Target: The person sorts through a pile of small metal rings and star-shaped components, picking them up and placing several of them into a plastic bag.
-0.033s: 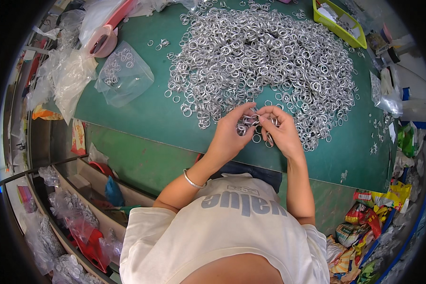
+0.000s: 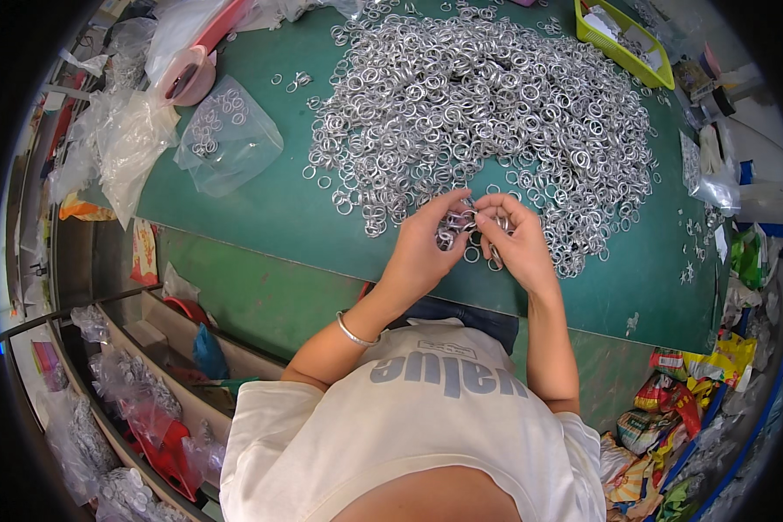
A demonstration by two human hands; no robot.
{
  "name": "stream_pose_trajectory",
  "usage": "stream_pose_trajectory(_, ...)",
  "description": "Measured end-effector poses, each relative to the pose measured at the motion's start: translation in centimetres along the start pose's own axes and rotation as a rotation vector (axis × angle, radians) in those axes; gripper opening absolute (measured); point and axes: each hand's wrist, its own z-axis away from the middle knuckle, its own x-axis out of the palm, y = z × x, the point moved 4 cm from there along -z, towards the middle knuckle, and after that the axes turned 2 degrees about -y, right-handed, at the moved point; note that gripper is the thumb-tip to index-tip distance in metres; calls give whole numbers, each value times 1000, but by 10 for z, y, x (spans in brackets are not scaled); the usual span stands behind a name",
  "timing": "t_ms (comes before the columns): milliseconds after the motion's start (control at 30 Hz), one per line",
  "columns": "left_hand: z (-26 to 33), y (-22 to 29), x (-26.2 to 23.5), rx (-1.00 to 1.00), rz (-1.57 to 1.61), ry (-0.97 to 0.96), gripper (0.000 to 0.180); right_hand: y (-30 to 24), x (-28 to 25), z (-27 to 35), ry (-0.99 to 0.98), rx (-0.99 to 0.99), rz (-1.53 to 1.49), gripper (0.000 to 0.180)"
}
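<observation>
Rings (image 2: 496, 96) lie heaped on the table (image 2: 252, 209) — a bag (image 2: 222, 178) (some inside) left, a basket (image 2: 616, 60) right.

Your left hand (image 2: 424, 242) and right hand (image 2: 515, 244) partly cover the silvery metal rings (image 2: 445, 236) between them, so you cannot count these. Your white T-shirt (image 2: 409, 426) hides part of your dark trousers (image 2: 474, 317), the top edge cuts off the green tabletop (image 2: 309, 230), and the yellow-green basket's (image 2: 607, 48) contents are too small to identify.

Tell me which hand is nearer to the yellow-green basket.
Right. The right hand is closer to the person than the yellow-green basket and to its left; the left hand is farther left, beside the right hand.
</observation>
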Motion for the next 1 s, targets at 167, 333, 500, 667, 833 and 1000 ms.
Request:
stream_pose_trajectory(167,-1,10,-2,-87,80,-20,40,-8,2,7,74,-51,112,8)
stream_pose_trajectory(333,-2,0,-2,-217,370,-48,28,-1,-1,11,165,-67,-26,8)
stream_pose_trajectory(500,5,10,0,-55,154,38,24,0,-2,15,324,-218,186,10)
stream_pose_trajectory(667,6,13,3,261,-121,4,22,-1,-4,13,402,-281,263,11)
stream_pose_trajectory(833,0,-10,3,-283,737,74,16,4,-7,7,313,-90,-176,12)
stream_pose_trajectory(1000,1,-21,7,-417,998,-28,28,11,-8,6,193,-20,-387,16)
